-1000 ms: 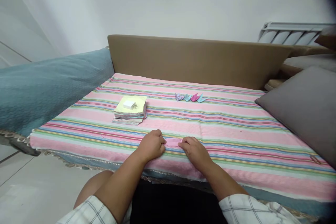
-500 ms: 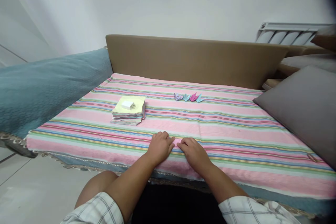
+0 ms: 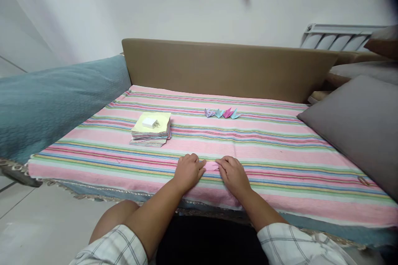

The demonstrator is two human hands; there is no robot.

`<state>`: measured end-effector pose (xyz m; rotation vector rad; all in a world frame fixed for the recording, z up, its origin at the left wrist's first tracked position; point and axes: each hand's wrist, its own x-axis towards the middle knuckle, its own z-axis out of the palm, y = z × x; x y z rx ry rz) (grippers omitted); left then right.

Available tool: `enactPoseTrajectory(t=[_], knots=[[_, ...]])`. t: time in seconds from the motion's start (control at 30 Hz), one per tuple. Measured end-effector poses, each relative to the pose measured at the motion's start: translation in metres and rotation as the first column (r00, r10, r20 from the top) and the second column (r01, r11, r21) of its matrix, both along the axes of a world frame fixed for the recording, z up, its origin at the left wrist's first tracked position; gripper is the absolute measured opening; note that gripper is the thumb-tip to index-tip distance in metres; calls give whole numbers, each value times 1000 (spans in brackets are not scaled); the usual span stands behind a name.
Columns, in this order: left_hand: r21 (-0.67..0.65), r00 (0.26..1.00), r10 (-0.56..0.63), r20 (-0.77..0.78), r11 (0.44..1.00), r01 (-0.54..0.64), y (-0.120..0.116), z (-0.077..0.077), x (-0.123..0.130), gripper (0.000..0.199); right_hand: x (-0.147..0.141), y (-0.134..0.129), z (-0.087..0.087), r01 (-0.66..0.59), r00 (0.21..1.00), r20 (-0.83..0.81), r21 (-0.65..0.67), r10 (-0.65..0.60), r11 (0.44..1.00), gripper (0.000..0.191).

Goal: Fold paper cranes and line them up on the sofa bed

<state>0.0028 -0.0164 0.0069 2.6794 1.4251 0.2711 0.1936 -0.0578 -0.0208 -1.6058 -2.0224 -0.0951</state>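
Note:
A small folded piece of pink paper [image 3: 212, 166] lies between my two hands on the striped cloth [image 3: 199, 149]. My left hand [image 3: 188, 172] pinches its left end with thumb and fingers. At its right end, my right hand [image 3: 233, 175] has its fingers closed on the paper. Beyond my hands stands a row of several folded paper figures in lilac [image 3: 209, 112], light blue [image 3: 219, 113] and magenta [image 3: 228, 112]. To the left is a stack of square paper sheets [image 3: 149, 134], yellow on top, with a white plug adapter [image 3: 150, 122] resting on it.
A brown backrest [image 3: 224, 68] runs along the far side, against the wall. Blue fabric covers the armrest [image 3: 62, 99] at left. A grey cushion [image 3: 357, 120] lies at right, near a small brown object [image 3: 363, 180] on the cloth.
My right hand has shifted slightly up and right, so the gap between my hands is wider and more of the pink paper shows. The whole view has moved a little.

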Motion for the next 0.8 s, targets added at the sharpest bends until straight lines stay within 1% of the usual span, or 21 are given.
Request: enactPoseTrajectory(t=[0.1,0.17,0.33,0.43,0.53,0.6,0.67,0.73,0.8], knots=[[9,1000,0,5,1000,0,0,-1,0,29,-5,3,-4,-71,997,37,8,71,997,30],[16,1000,-4,9,1000,4,-1,-1,-1,28,-9,3,-6,-85,995,58,-16,86,996,32],[30,1000,-8,2,1000,8,0,-4,-1,29,-13,1,-6,-23,993,118,-58,30,998,32],[41,1000,-11,4,999,11,0,-6,-1,29,-10,-1,-5,-4,986,169,-52,12,999,33],[50,1000,-10,14,999,9,0,-7,-2,29,-3,-3,-4,17,986,164,-66,-6,998,36],[51,1000,-12,21,999,10,1,-7,-2,29,3,-4,-4,26,994,104,-95,-16,995,36],[53,1000,-14,25,998,13,1,-7,-2,29,8,-2,-3,24,1000,-13,-122,-25,992,34],[58,1000,-18,23,998,17,1,-7,-2,29,11,1,-3,26,988,-150,-151,-49,988,32],[60,1000,-19,21,998,17,2,-7,-1,29,10,4,-1,44,963,-251,-202,-96,978,30]])
